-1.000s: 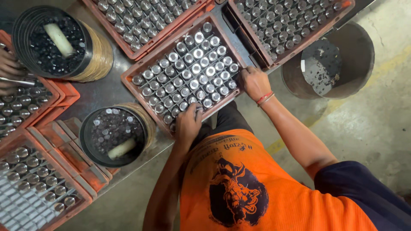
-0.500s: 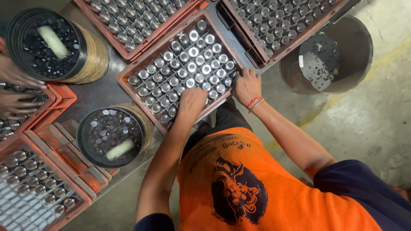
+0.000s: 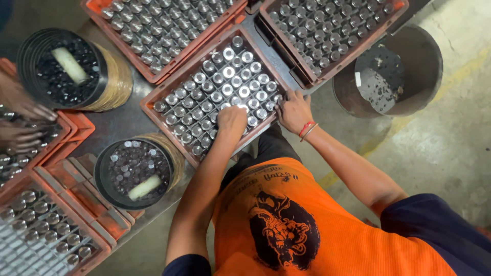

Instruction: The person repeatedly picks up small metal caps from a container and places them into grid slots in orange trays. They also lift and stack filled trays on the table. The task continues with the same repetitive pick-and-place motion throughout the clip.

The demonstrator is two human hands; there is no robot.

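A reddish-brown tray [image 3: 162,94] of upright shiny metal cylinders [image 3: 230,71] sits turned diamond-wise on the grey bench in front of me. My left hand [image 3: 231,120] lies palm-down on the cylinders near the tray's near corner, its fingers curled over them and hidden. My right hand [image 3: 295,110], with a red thread and a bangle at the wrist, rests on the tray's near right rim with its fingers spread on the edge. I cannot see whether either hand holds a cylinder.
More trays of cylinders stand at top left [image 3: 169,30], top right [image 3: 332,30] and bottom left [image 3: 41,230]. Two round black tubs of small parts [image 3: 61,66] [image 3: 134,171] sit on the left. A grey bucket [image 3: 424,66] stands on the floor. Another person's hands [image 3: 20,105] are at the left edge.
My left hand has slid from the tray's near edge further onto the cylinders. My right hand has shifted along the right rim toward the near corner.
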